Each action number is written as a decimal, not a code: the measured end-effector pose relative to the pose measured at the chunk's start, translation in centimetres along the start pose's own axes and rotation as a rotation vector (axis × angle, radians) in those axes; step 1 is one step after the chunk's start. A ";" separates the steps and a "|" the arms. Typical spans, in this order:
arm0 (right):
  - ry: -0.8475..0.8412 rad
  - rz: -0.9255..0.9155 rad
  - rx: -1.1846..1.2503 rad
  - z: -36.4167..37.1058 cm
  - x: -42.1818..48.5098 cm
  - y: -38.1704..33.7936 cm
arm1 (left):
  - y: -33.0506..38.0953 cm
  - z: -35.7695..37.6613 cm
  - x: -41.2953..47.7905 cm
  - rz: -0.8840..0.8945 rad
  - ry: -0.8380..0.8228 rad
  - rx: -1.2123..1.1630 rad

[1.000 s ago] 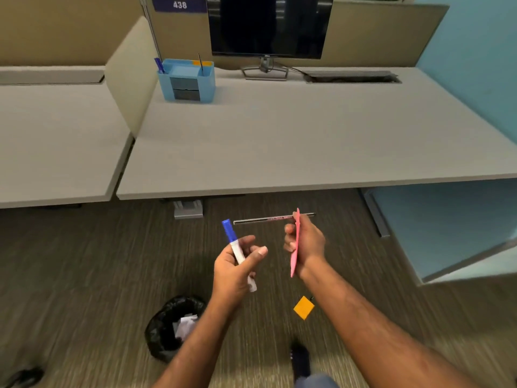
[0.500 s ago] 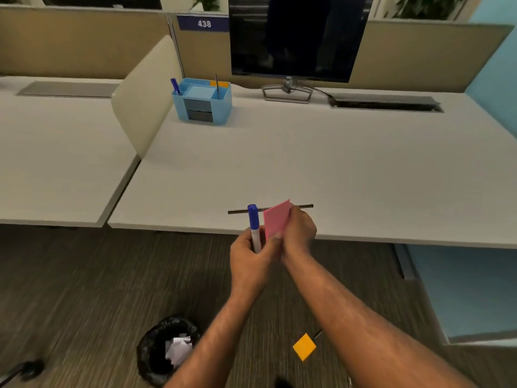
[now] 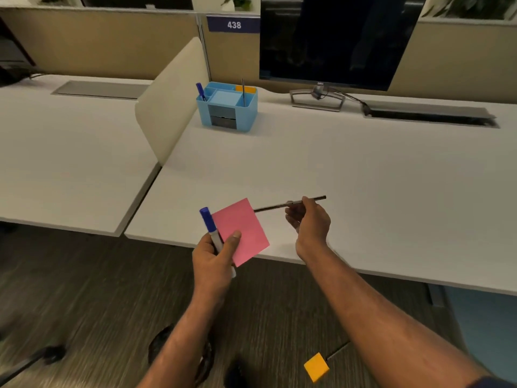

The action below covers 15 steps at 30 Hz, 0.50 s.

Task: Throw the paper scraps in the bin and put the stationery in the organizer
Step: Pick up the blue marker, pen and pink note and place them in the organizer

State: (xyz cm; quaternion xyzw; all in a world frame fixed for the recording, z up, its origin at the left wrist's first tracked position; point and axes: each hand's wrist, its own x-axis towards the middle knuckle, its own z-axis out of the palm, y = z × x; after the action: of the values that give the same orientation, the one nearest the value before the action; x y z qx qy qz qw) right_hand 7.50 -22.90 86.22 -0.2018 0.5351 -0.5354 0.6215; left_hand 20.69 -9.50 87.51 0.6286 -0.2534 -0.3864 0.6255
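My left hand (image 3: 215, 256) is shut on a blue-capped marker (image 3: 209, 225) and a pink sticky-note pad (image 3: 240, 229), held just off the front edge of the white desk (image 3: 363, 169). To its right, my right hand (image 3: 310, 222) pinches a thin dark pen (image 3: 274, 206) that points left toward the pad. The light blue organizer (image 3: 227, 107) stands far back on the desk, with a blue marker, a dark pen and an orange pad in it. An orange sticky pad (image 3: 316, 366) and a dark pen (image 3: 338, 350) lie on the carpet at the lower right. The black bin (image 3: 159, 345) is mostly hidden behind my left forearm.
A dark monitor (image 3: 335, 37) on a stand is at the back of the desk, with a cable tray (image 3: 428, 114) to its right. A beige divider panel (image 3: 170, 99) separates this desk from the one on the left (image 3: 64, 152).
The view rose and came closer to the desk. The pink pad went from my right hand to my left, beside the marker. My right hand moved off to the right with only the pen.
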 end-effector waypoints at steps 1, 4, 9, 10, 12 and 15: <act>-0.020 0.000 0.017 0.7 0.2 0.0 | 0.2 -0.5 0.7 -0.007 0.011 -0.016; -0.055 -0.011 0.029 2.7 0.7 -0.1 | 1.0 -1.9 3.0 -0.022 0.025 -0.066; -0.055 -0.068 -0.028 5.9 1.7 -0.4 | 2.2 -4.1 6.8 -0.005 -0.001 -0.073; -0.054 -0.085 -0.033 6.6 2.0 -0.5 | 2.4 -4.4 7.6 0.006 -0.002 -0.066; -0.046 -0.115 -0.050 7.8 2.5 -0.7 | 2.8 -4.8 9.1 0.022 0.007 -0.050; -0.052 -0.171 -0.086 9.2 3.6 -0.8 | 3.4 -4.9 11.2 0.029 0.014 -0.040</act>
State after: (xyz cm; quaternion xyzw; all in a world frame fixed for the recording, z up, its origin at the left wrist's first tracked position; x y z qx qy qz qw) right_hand 14.74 -29.32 88.48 -0.2872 0.5221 -0.5574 0.5781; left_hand 31.54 -15.88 88.53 0.6149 -0.2504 -0.3778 0.6453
